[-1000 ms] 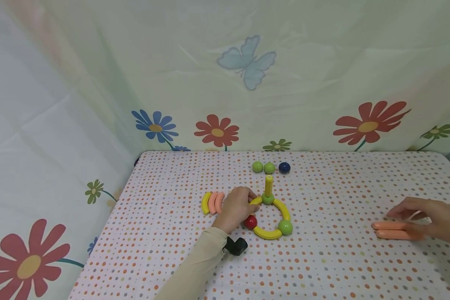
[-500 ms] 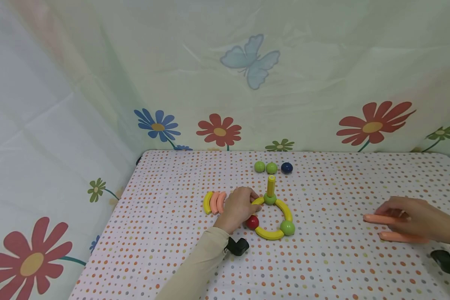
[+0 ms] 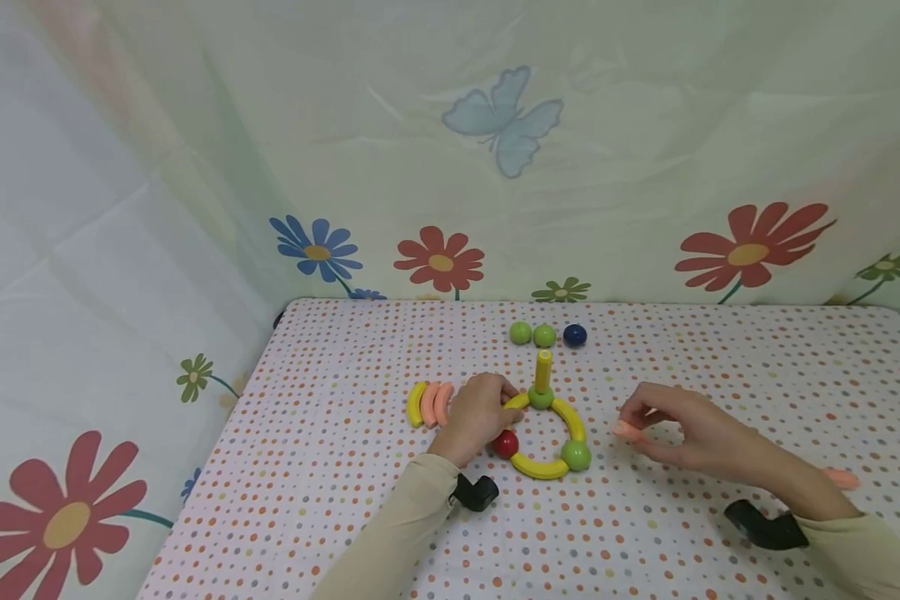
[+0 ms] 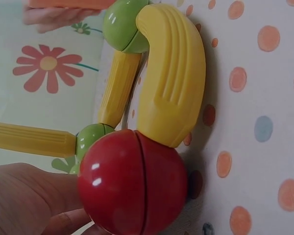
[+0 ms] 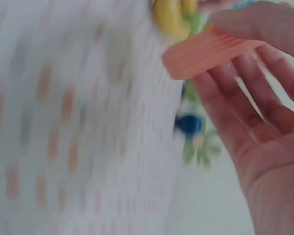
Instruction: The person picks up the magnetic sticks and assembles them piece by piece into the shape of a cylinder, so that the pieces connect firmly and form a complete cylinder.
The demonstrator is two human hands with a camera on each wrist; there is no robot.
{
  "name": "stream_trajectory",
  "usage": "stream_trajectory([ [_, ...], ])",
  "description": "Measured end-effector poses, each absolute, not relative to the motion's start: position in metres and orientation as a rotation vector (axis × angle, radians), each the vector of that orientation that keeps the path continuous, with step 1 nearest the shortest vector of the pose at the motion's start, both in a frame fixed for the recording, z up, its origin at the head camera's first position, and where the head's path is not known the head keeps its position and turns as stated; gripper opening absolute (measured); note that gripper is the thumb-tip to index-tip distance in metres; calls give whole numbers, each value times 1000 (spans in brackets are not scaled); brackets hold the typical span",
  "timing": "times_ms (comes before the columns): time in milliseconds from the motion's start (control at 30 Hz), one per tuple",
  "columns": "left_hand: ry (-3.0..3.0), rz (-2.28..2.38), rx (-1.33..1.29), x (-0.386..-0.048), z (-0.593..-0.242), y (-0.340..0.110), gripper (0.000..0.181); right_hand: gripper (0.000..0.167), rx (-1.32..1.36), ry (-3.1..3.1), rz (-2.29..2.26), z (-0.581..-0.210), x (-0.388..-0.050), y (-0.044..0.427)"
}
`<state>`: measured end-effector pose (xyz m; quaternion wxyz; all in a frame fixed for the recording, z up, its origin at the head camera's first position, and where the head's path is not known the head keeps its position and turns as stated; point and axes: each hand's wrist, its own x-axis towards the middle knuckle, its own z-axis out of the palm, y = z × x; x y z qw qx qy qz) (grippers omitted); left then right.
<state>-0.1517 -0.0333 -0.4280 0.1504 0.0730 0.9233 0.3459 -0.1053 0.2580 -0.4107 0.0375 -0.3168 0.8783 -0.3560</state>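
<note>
A ring of curved yellow pieces [image 3: 539, 467] joined by a red ball [image 3: 506, 444] and green balls [image 3: 576, 455] lies on the table. From the ring's far green ball [image 3: 541, 397] a straight yellow stick [image 3: 543, 372] stands up. The left hand [image 3: 477, 417] grips the ring's left side, over a yellow piece just beyond the red ball. To the right of the ring, the right hand [image 3: 693, 433] pinches a salmon stick [image 5: 210, 53] between thumb and fingers, above the table and apart from the ring.
Left of the left hand lie a curved yellow piece [image 3: 416, 405] and two curved salmon pieces [image 3: 430, 406]. Behind the ring sit two loose green balls [image 3: 521, 332] and a dark blue ball [image 3: 574, 336]. Another salmon stick [image 3: 842, 478] lies at the right, partly behind the right forearm.
The right hand has separated one salmon stick from the pair and carried it left, close to the ring; the other stick stays behind. The left hand keeps its hold on the ring.
</note>
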Motion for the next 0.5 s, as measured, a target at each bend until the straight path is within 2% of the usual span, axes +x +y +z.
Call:
stream_trajectory([
  [100,2645,1002,215,-152,-428,-33,25,41,-1074,2579,-1357,-414,-103,238],
  [233,2640,1014,235,-152,-428,-34,25,40,-1054,2391,-1612,-420,-100,222],
  [500,2641,1014,235,-153,-429,-35,26,37,-970,2311,-1762,-434,-96,213],
])
